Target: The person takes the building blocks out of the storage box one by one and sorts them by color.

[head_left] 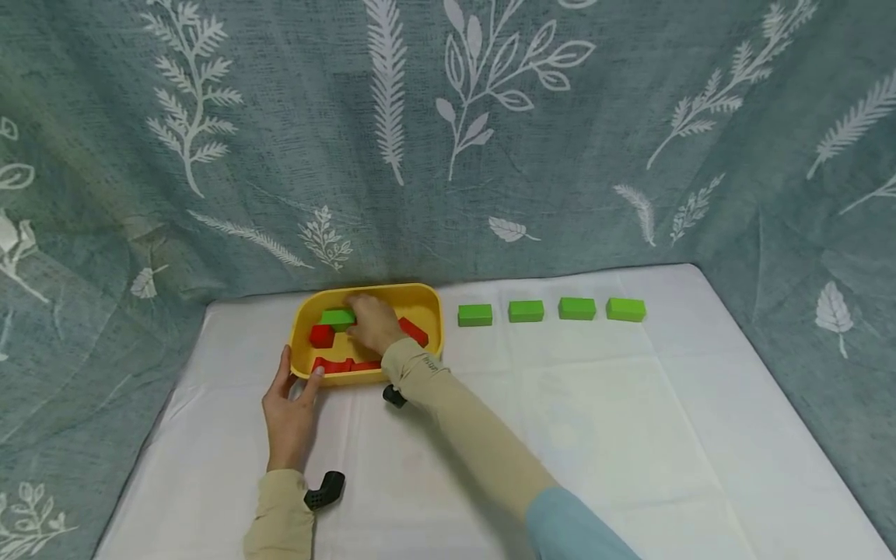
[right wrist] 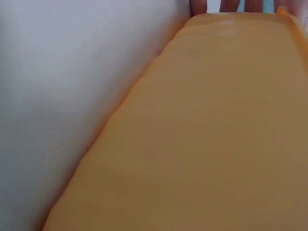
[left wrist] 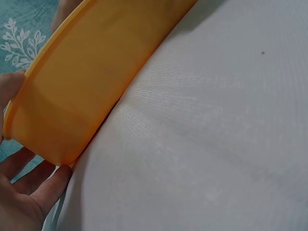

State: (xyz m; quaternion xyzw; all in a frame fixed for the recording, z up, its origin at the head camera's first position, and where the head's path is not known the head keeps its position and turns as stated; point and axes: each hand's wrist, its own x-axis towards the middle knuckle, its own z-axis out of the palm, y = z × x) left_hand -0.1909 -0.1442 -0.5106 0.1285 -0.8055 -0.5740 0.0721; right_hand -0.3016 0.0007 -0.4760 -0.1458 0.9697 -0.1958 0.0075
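Note:
A yellow plastic bin [head_left: 373, 375] stands at the back left of the table. My left hand [head_left: 288, 420] grips its near left corner, thumb at the rim and fingers along the outer wall; the left wrist view shows those fingers [left wrist: 50, 187] low against the bin [left wrist: 86, 82]. Inside the bin, my right hand [head_left: 376, 323] has its thumb and fingers around the right end of a green block [head_left: 338, 319]. Red blocks lie about it: one at the left [head_left: 322, 336], an arched one [head_left: 334, 365] along the near wall, and another [head_left: 414, 331] at the right.
To the right of the bin, several green blocks stand in a spaced row, from the nearest block [head_left: 475, 315] to the far right one [head_left: 626, 309]. White cloth [head_left: 602, 435] covers the table. A patterned grey-green curtain [head_left: 434, 194] hangs behind and at both sides.

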